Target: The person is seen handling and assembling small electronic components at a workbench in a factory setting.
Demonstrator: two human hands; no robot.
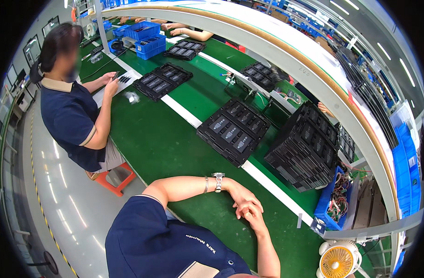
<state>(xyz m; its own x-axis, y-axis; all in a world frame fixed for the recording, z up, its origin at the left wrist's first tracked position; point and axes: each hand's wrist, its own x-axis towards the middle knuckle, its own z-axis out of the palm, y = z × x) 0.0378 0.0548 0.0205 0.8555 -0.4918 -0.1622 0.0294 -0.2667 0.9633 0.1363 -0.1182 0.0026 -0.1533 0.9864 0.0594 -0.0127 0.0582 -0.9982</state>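
Note:
My left hand (240, 192), with a metal watch (218, 182) and a bracelet (206, 184) at its wrist, meets my right hand (252, 217) over the green tabletop (189, 231). The fingers of both hands are folded against each other, and no object shows in them. Nearest to them lies a black tray (233, 132) with several dark rectangular pieces in its slots, a little beyond my hands. To its right rises a tall stack of similar black trays (302, 146).
A blue bin of wires (334, 199) and a white-and-orange fan (338, 260) stand at the right. A shelf edge (309, 74) arches overhead. At left a co-worker (73, 106) sits on an orange stool (115, 183), holding a small dark piece. More trays (163, 81) and blue bins (149, 46) lie farther back.

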